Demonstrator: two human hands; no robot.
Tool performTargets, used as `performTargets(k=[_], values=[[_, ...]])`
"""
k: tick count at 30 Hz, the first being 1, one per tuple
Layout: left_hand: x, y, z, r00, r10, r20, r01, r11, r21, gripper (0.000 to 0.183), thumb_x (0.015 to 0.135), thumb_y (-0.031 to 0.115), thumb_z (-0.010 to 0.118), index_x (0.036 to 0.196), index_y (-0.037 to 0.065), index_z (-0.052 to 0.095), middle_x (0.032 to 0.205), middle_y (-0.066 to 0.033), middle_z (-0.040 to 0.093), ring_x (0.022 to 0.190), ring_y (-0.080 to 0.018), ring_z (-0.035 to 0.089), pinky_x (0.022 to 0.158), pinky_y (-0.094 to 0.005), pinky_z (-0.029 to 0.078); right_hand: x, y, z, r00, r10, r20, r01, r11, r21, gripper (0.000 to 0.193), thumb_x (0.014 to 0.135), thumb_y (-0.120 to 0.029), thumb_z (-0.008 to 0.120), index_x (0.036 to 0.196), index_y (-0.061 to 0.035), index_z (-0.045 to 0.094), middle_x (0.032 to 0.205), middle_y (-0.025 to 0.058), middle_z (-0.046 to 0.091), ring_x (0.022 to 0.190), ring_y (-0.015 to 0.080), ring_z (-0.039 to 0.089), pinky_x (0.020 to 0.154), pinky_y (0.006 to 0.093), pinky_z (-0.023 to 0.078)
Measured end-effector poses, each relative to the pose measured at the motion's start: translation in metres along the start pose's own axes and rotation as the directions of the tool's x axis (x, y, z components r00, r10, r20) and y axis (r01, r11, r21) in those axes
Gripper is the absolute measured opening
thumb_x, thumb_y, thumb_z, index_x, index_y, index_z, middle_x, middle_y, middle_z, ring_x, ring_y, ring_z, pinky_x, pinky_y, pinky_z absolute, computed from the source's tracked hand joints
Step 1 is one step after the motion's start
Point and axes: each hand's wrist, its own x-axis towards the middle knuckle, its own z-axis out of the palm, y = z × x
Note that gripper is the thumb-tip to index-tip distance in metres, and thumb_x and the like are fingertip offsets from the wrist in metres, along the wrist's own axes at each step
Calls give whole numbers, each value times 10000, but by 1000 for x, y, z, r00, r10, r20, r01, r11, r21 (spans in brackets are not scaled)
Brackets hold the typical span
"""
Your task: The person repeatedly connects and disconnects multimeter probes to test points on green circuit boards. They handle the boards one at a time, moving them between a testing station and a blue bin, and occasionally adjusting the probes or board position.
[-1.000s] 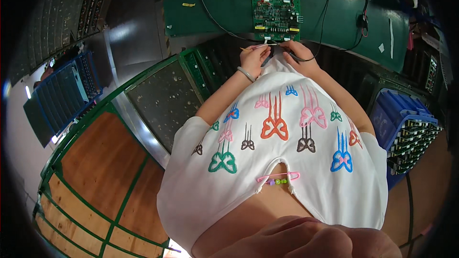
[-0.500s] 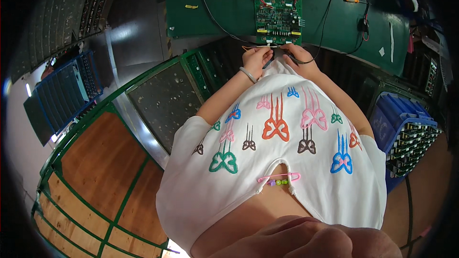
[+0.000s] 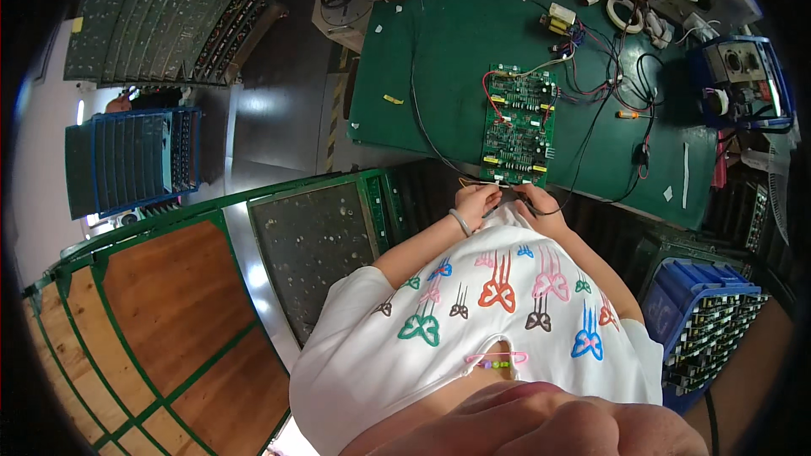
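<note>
A green circuit board (image 3: pixel 517 125) lies on the green bench mat (image 3: pixel 448 76), with red and black wires running from its far edge. My left hand (image 3: pixel 475 200) and my right hand (image 3: pixel 541 203) meet at the board's near edge, fingers pinched around a small wired connector (image 3: pixel 505 189). A bracelet circles my left wrist. My white shirt with coloured butterfly prints fills the lower middle of the view and hides part of both forearms.
A blue crate (image 3: pixel 705 321) of circuit boards stands at my right. Another blue crate (image 3: pixel 131 160) and racks of boards are at the far left. A green-framed cart (image 3: pixel 169 287) with wooden panels sits at my left. Test gear (image 3: pixel 743 76) and tangled leads occupy the bench's right end.
The view has shifted, so the bench and board appear lower in the picture. Both hands stay at the board's near edge.
</note>
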Motion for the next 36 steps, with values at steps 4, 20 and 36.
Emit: performTargets(k=[4, 20, 36], values=[[0, -2, 1, 1000, -7, 4, 7, 1000, 1, 97, 889, 67, 641, 915, -25, 658, 914, -114, 678, 850, -179, 658, 797, -283, 558, -2, -2, -2, 1000, 8, -8, -8, 1000, -4, 277, 850, -110, 636, 1105, -23, 571, 1009, 184, 649, 945, 345, 638, 813, 398, 511], [-11, -16, 39, 997, -4, 71, 1, 999, 39, 50, 888, 37, 634, 929, 10, 645, 904, -90, 670, 849, -172, 654, 817, -292, 544, -38, 11, -27, 988, 27, -150, -27, 1000, 2, 252, 860, -111, 622, 1095, -30, 579, 929, 167, 627, 881, 323, 614, 780, 385, 494], [-7, -18, 43, 998, -50, 38, 48, 998, 52, 74, 881, 25, 635, 945, -7, 653, 924, -101, 666, 876, -185, 654, 839, -307, 536, -37, 14, -30, 996, 25, -84, -26, 1000, -13, 268, 875, -104, 619, 1128, -30, 567, 954, 151, 616, 882, 290, 618, 783, 358, 494]])
